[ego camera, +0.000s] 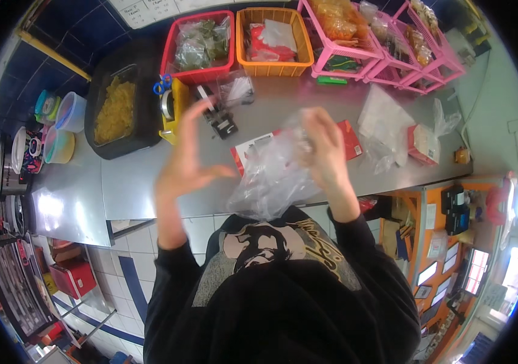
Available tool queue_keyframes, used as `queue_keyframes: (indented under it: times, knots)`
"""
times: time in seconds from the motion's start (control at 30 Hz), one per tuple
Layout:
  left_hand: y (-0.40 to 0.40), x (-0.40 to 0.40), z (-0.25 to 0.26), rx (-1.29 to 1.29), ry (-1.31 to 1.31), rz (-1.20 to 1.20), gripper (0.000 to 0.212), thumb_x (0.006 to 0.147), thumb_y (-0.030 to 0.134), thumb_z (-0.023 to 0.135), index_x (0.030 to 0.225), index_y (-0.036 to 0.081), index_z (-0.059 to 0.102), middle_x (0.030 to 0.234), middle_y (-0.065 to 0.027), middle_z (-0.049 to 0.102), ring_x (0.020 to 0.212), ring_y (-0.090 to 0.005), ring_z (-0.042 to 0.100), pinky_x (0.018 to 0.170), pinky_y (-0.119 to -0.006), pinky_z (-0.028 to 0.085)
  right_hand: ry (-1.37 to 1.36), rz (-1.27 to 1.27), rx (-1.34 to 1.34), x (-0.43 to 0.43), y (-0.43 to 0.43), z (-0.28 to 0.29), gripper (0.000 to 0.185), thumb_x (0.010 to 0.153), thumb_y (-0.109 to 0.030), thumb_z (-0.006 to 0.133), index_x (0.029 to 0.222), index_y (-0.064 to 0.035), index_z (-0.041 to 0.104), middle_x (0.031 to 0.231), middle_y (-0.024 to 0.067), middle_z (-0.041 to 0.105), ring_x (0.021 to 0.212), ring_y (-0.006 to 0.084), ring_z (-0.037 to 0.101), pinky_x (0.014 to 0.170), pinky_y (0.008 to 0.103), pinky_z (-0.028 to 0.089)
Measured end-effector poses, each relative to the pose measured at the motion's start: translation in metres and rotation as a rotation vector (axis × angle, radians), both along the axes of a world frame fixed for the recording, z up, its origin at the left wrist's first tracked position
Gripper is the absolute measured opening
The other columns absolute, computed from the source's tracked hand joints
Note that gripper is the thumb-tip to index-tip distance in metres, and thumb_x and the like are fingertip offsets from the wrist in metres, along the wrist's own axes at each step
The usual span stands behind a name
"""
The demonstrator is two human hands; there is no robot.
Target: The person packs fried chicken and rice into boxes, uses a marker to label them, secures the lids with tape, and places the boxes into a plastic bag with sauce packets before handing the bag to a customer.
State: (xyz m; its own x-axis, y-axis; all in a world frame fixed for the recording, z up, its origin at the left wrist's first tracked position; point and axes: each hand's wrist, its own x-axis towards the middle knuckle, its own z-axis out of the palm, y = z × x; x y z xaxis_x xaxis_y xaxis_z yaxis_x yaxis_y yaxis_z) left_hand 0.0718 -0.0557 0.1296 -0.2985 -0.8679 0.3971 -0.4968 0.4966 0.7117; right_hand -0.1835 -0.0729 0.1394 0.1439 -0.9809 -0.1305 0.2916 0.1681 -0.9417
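A clear plastic bag (263, 177) hangs in front of me at the table's near edge, its upper end bunched in my right hand (325, 150). Blur hides exactly how the fingers close on it. My left hand (181, 159) is raised over the table, thumb and fingers spread wide with nothing between them. Partly under the bag lies a red and white box or packet (253, 145), and another red piece (350, 141) shows past my right hand. Beyond my left hand stand a yellow tape dispenser (176, 109) and a black metal device (220, 119).
At the back are a red basket (165, 57) of bagged greens, an orange basket (274, 69) and pink racks (345, 50) with packets. A black tub (147, 132) holds yellow food at left. White plastic sheets (384, 113) and a small red-white box (422, 143) lie right.
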Motion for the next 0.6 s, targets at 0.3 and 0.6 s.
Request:
queue_keyframes:
  times: [0.3,0.6]
  knots:
    - [-0.045,-0.013,0.056,-0.686,-0.142,0.628,0.019,0.075,-0.003,0.056,0.09,0.007,0.063,0.073,-0.0111,0.054,0.065,-0.0266,0.056,0.057,-0.036,0.046,1.137,-0.78,-1.032,-0.1,-0.05,0.045,0.031,0.073,0.001,0.062,0.104,-0.0045,0.061,0.094,0.014,0.062,0.08,0.0282,0.063,0.069,0.0382,0.05]
    - [-0.035,0.031,-0.114,0.133,-0.04,0.438,0.023,0.077,0.0,0.065,0.098,0.005,0.056,0.088,-0.0066,0.06,0.081,-0.022,0.059,0.076,-0.034,0.046,0.247,0.229,-0.158,-0.122,-0.031,-0.105,0.031,0.083,-0.008,0.054,0.112,0.0019,0.06,0.109,0.0177,0.063,0.102,0.0322,0.06,0.092,0.0448,0.046]
